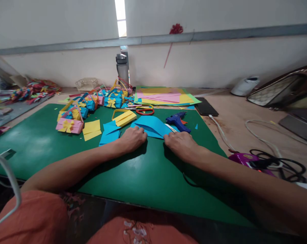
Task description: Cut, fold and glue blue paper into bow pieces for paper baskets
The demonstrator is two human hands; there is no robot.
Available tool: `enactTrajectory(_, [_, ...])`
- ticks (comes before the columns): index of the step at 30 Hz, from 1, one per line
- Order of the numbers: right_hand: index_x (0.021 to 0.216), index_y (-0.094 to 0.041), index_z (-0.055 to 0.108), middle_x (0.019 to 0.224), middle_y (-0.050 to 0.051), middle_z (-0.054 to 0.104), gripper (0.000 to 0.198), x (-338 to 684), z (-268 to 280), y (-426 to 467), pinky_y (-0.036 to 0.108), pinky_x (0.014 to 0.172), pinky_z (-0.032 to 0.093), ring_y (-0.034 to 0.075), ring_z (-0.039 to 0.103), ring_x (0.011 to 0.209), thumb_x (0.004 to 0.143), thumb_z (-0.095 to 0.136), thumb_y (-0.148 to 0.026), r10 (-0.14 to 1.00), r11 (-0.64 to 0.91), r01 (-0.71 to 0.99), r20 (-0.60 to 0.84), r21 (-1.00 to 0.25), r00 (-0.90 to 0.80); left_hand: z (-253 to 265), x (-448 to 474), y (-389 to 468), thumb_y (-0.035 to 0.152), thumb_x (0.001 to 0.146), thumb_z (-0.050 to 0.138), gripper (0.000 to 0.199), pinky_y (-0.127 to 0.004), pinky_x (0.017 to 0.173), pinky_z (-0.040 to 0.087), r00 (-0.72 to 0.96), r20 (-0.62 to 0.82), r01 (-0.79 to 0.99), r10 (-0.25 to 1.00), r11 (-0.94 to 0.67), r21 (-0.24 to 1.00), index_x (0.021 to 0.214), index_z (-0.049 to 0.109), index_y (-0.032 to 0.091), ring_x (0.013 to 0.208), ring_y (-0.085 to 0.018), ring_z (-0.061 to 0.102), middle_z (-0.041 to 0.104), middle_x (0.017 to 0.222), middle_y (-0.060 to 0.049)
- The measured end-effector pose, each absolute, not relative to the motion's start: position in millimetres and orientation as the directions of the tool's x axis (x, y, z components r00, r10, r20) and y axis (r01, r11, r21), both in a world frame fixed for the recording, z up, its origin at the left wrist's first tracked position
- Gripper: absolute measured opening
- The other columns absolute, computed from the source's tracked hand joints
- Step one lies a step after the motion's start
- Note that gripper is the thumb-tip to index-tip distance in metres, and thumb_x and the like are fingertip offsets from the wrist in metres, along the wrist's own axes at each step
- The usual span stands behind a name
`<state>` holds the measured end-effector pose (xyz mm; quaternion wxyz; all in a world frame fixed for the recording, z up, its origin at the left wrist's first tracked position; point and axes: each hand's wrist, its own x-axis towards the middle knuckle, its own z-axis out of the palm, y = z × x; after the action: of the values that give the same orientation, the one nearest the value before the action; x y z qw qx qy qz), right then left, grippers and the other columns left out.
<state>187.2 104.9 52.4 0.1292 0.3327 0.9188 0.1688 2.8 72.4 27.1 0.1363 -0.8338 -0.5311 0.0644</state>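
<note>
A sheet of blue paper (149, 126) lies on the green mat, its far part bowed upward like a loose fold. At its near left corner, my left hand (133, 138) is closed with the fingertips on the edge. My right hand (181, 145) grips the near right corner, fingers curled. Folded blue pieces (110, 134) lie just left of my left hand, with a yellow folded paper box (125, 118) behind them. Beyond my right hand rests a blue glue gun (178, 121), and a pair of scissors (145, 110) with red and yellow handles lies behind the sheet.
Small paper baskets with bows (70, 125) stand at the left, near a yellow paper square (91, 129). Stacked coloured sheets (166, 95), a bottle (122, 69) and a black phone (206, 106) are at the back. Cables and a purple power strip (242, 158) lie at right.
</note>
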Motion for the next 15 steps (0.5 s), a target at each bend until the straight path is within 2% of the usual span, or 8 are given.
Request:
enactTrajectory(5, [0.091, -0.009, 0.064, 0.084, 0.016, 0.069, 0.027, 200.7, 54.4, 99.6, 0.027, 0.05, 0.037, 0.024, 0.067, 0.075, 0.082, 0.04, -0.001, 0.695, 0.682, 0.585, -0.14, 0.439, -0.705, 24.8, -1.0, 71.8, 0.011, 0.089, 0.043, 0.019, -0.028, 0.057, 0.04, 0.471, 0.058, 0.847, 0.88, -0.433, -0.308, 0.09, 0.062, 0.01, 0.082, -0.023, 0.057, 0.062, 0.089, -0.013])
enactTrajectory(9, [0.089, -0.009, 0.063, 0.085, 0.016, 0.068, 0.027, 205.4, 53.4, 95.8, 0.027, 0.051, 0.036, 0.023, 0.067, 0.078, 0.082, 0.038, -0.001, 0.696, 0.679, 0.578, -0.146, 0.452, -0.703, 25.6, -0.4, 69.6, 0.012, 0.092, 0.038, 0.023, -0.029, 0.06, 0.039, 0.491, 0.105, 0.834, 0.865, -0.433, -0.342, 0.088, 0.061, 0.012, 0.092, -0.025, 0.053, 0.06, 0.093, -0.014])
enactTrajectory(15, [0.088, -0.008, 0.062, 0.084, 0.017, 0.068, 0.029, 201.7, 52.7, 98.0, 0.027, 0.053, 0.039, 0.024, 0.067, 0.077, 0.084, 0.035, -0.001, 0.674, 0.698, 0.555, -0.153, 0.452, -0.723, 24.4, -1.0, 72.4, 0.011, 0.093, 0.032, 0.027, -0.033, 0.064, 0.04, 0.468, 0.173, 0.843, 0.867, -0.379, -0.382, 0.106, 0.055, 0.01, 0.093, -0.025, 0.052, 0.058, 0.102, -0.015])
